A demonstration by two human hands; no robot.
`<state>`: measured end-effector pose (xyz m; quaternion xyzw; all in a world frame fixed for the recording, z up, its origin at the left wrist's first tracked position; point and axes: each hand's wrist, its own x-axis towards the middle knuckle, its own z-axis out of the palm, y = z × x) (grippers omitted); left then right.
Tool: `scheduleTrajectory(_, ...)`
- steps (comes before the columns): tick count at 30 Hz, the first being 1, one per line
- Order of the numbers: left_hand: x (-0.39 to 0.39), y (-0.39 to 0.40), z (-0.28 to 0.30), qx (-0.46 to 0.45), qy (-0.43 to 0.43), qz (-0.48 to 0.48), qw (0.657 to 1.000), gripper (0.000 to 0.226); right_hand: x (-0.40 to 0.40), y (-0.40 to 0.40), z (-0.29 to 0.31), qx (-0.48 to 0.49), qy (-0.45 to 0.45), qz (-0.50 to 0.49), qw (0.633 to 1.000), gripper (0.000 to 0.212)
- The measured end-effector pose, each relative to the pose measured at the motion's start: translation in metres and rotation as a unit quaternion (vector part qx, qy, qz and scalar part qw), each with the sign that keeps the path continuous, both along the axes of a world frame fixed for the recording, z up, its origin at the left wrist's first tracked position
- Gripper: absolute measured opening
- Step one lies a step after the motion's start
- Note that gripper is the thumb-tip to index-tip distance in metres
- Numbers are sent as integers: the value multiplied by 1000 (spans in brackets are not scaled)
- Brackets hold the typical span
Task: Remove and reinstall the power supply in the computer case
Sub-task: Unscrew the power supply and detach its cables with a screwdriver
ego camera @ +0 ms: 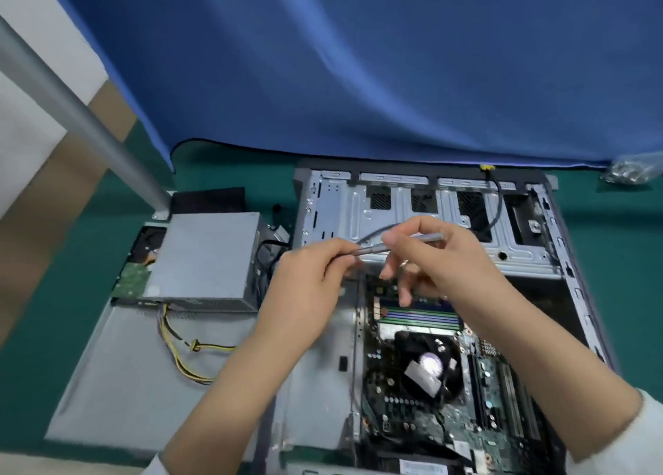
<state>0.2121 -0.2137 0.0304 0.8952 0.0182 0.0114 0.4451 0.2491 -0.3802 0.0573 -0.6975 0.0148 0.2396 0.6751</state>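
Observation:
The open computer case (423,205) lies flat on the green table, its motherboard and black CPU fan (428,365) exposed. The grey power supply (208,255) sits outside the case to the left, its yellow and black cables (179,349) trailing over the grey side panel (143,385). Both hands hover above the case's upper middle. My right hand (441,263) pinches a slim grey screwdriver (423,239) by its handle. My left hand (315,277) pinches the screwdriver's tip end.
A blue cloth (358,62) hangs behind the case. A grey metal pole (79,116) slants down at the left. A clear bag of small parts (633,169) lies at the far right. A green circuit board (131,277) shows beside the power supply.

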Motion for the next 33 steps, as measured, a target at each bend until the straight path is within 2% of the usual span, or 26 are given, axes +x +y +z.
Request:
scheduleTrajectory(8,60,57,0,-2,-12,-11,1000,20,56,69,-17,55,5,11,998,21)
scheduleTrajectory(10,78,80,-8,31,-3,-11,999,25,72,82,-24,25,-32,-8,999,22)
scheduleTrajectory(12,96,107,-20,103,6,-2,995,23,89,95,-35,-68,-115,-25,991,18)
scheduleTrajectory(14,114,135,-35,164,30,19,986,18,105,104,-48,-173,-196,-29,965,15)
scheduleTrajectory(17,137,172,-57,204,94,41,974,16,121,115,-64,-281,-280,-18,918,14)
scheduleTrajectory(20,158,193,-77,234,150,15,960,15,125,123,-77,-374,-361,-13,854,16)
scheduleTrajectory(22,169,196,-88,259,181,-20,949,15,124,125,-83,-407,-390,-21,825,15)
scheduleTrajectory(27,195,187,-104,307,259,-104,910,17,125,123,-88,-364,-422,-49,828,13)
scheduleTrajectory(30,203,181,-108,313,310,-127,889,17,126,124,-89,-357,-429,-48,829,13)
scheduleTrajectory(33,206,180,-112,315,326,-137,881,18,125,124,-90,-351,-430,-50,830,12)
